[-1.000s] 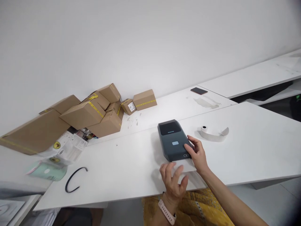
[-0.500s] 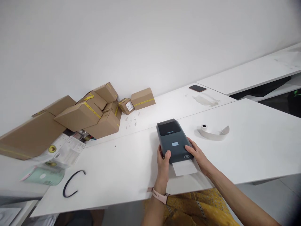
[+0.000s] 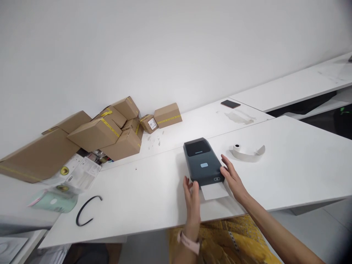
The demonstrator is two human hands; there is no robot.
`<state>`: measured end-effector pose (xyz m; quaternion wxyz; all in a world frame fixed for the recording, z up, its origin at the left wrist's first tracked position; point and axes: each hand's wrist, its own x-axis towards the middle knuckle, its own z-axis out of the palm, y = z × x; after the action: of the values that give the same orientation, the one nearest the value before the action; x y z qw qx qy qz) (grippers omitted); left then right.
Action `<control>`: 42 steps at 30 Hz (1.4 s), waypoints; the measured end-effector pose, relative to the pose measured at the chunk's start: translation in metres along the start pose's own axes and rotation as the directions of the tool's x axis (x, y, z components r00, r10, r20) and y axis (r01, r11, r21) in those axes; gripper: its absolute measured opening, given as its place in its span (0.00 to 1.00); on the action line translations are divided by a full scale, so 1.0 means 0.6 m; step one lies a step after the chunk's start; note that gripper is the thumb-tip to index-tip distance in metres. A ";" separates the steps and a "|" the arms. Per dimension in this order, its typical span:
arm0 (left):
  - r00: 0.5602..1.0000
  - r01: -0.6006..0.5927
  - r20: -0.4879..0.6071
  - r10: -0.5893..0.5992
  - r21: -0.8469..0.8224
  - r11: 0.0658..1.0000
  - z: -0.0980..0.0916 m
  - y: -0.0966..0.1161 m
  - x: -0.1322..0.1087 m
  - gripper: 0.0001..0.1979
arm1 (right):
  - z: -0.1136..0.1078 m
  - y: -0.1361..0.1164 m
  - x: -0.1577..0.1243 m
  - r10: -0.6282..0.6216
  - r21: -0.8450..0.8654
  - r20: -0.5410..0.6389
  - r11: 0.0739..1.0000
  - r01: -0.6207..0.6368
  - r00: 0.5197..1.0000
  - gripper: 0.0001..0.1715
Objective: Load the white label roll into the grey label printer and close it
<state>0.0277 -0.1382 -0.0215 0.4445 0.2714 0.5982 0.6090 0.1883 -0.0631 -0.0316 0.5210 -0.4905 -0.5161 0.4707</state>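
The white table carries a large carton cropped by the left edge. The dark device lies between the loosely spread left hand, near its left corner, and the spread right hand, at its right side; contact is unclear. The device hides the far end of a white slip.

Paper sheet: its far end is hidden from us by the device.
Left hand: slightly blurred; we cannot tell whether it touches the device.
Right forearm: we lose it at the bottom edge.
Box label: too small for us to read.
Green pouch: blurred, its print illegible to us.
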 end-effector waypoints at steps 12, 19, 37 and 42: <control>0.935 0.323 0.170 -0.312 -0.044 0.945 0.071 0.004 -0.074 0.32 | -0.014 0.002 -0.030 -0.379 -0.328 0.196 0.844 0.425 0.904 0.28; 0.961 0.251 0.124 -0.248 -0.004 0.968 0.081 -0.015 -0.074 0.30 | -0.009 0.002 -0.035 -0.389 -0.298 0.148 0.859 0.416 0.909 0.27; 0.979 0.158 0.125 -0.164 0.057 0.986 0.007 -0.030 -0.063 0.36 | -0.004 -0.042 -0.003 -0.508 -0.467 0.238 0.688 0.556 0.828 0.21; 0.992 -0.126 -0.032 0.125 -0.026 0.992 -0.035 0.006 -0.004 0.26 | 0.004 -0.039 0.013 -0.513 -0.528 0.350 0.583 0.617 0.784 0.22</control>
<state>0.0096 -0.1500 -0.0205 0.3998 0.2929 0.5781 0.6482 0.1857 -0.0568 -0.0078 0.4102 -0.4029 -0.8091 0.1216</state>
